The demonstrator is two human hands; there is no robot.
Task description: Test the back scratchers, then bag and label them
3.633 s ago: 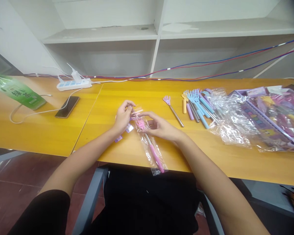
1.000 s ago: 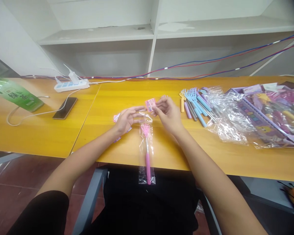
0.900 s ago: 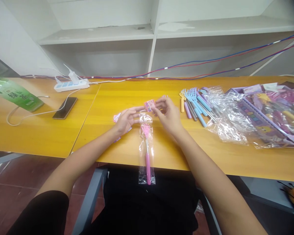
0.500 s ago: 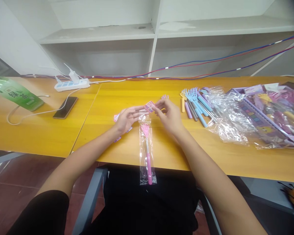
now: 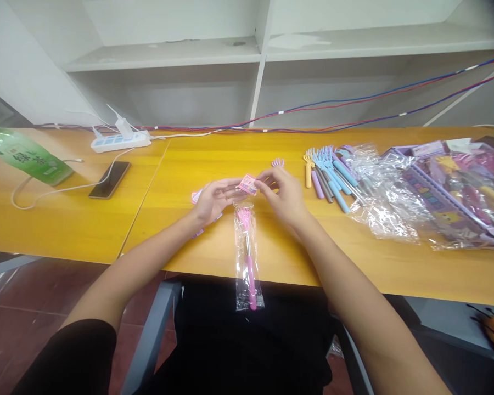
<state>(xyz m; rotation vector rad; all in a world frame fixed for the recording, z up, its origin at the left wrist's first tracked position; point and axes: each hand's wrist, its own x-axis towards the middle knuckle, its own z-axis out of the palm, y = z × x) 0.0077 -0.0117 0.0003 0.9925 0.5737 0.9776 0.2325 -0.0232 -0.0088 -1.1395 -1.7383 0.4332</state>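
Observation:
Between thumb and fingers, my right hand [image 5: 286,195] pinches a small pink printed card [image 5: 248,184]. My left hand [image 5: 214,200] has its fingers stretched out towards the card, the tips by the top of a clear plastic bag; whether they grip its flap I cannot make out. Inside that clear plastic bag [image 5: 239,274] lies a pink back scratcher [image 5: 250,271], claw end towards my hands, handle end over the table's front edge. More printed cards [image 5: 196,196] lie partly hidden under and behind my left hand. A purple claw head [image 5: 278,163] shows just beyond my right hand.
To the right lie several back scratchers [image 5: 327,170], a heap of clear bags [image 5: 389,203] and a purple box [image 5: 444,211] of wrapped pieces. At the left are a phone [image 5: 110,180], a power strip [image 5: 119,141] and a green tea bottle [image 5: 28,156]. Cables run along the back.
The pink card has shifted slightly left and down towards the bag, its printed face turned more to me. The bag's upper flap shows less. Both hands have stayed nearly in place.

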